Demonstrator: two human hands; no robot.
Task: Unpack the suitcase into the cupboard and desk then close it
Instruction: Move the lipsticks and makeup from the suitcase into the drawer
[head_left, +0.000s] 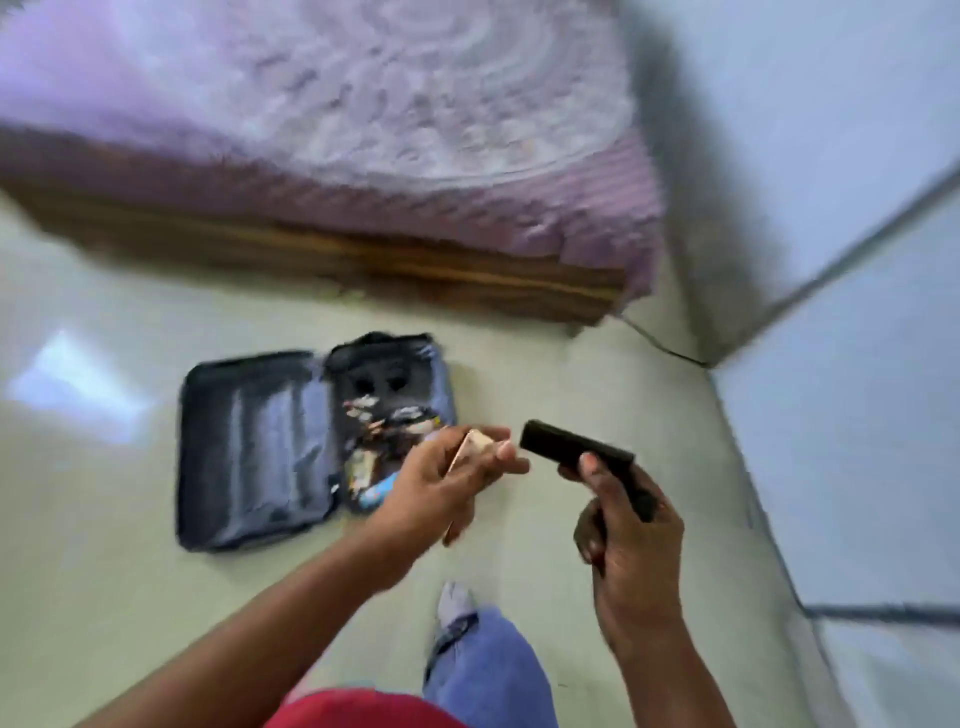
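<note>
Red shirt (363, 709); open suitcase (311, 436) half-full.

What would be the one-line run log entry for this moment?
suitcase: open on floor, items inside | left hand: holds flat pinkish object | right hand: holds black object | view: blurred

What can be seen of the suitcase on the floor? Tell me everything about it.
The suitcase lies wide open and flat on the pale floor, near the bed's wooden base. It looks like dark soft fabric with a greyish lining. The left half appears empty; the right half still holds a jumble of small mixed items, too blurred to identify. The left hand overlaps its right edge in the picture; no contact can be seen.
</note>
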